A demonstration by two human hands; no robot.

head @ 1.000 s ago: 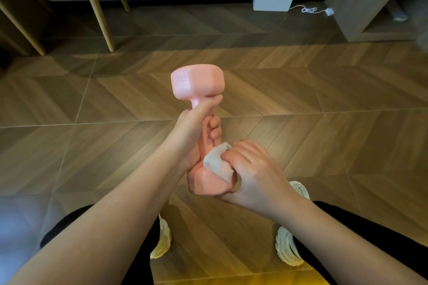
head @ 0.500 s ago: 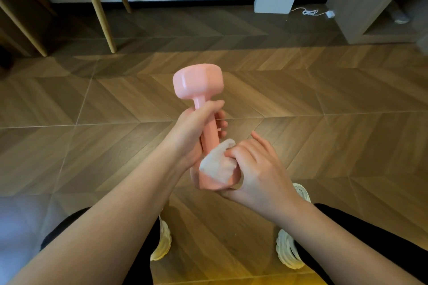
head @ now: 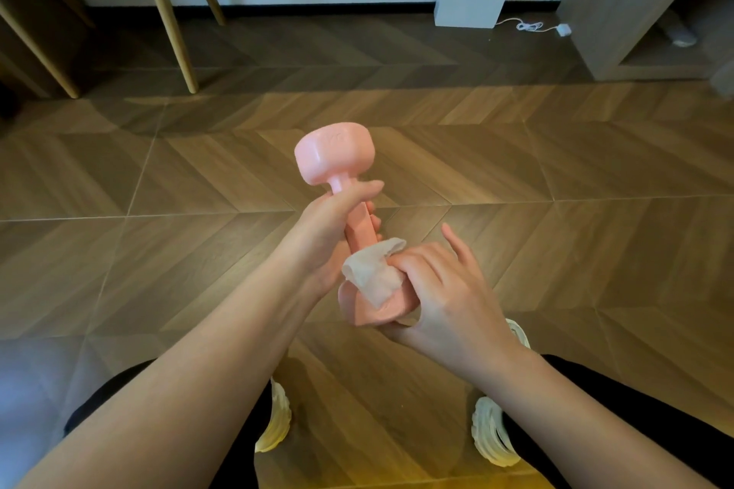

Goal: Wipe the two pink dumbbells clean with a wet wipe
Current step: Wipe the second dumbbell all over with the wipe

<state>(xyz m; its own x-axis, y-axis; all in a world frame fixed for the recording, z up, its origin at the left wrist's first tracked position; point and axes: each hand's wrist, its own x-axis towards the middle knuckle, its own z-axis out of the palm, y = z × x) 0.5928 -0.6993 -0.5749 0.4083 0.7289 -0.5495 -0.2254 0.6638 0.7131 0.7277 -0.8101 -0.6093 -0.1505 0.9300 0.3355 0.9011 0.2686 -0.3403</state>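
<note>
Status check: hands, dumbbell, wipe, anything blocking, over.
Left hand gripping pink dumbbell by its handle. Right hand pressing wet wipe on near head. Nothing obstructing. Second dumbbell not in view.

Middle of the pink dumbbell's (head: 335,157) handle is covered by the left hand (head: 325,238); its near head is largely masked by the wet wipe (head: 375,274) and the right hand (head: 445,298). Raised marking on the far head is too faint to read. Both forearms and the dark trouser legs (head: 619,409) run off the lower edge. Each pale shoe (head: 492,437) is partly hidden. The shelf unit (head: 619,8) is cropped at right; a blurred object lies inside it.
</note>
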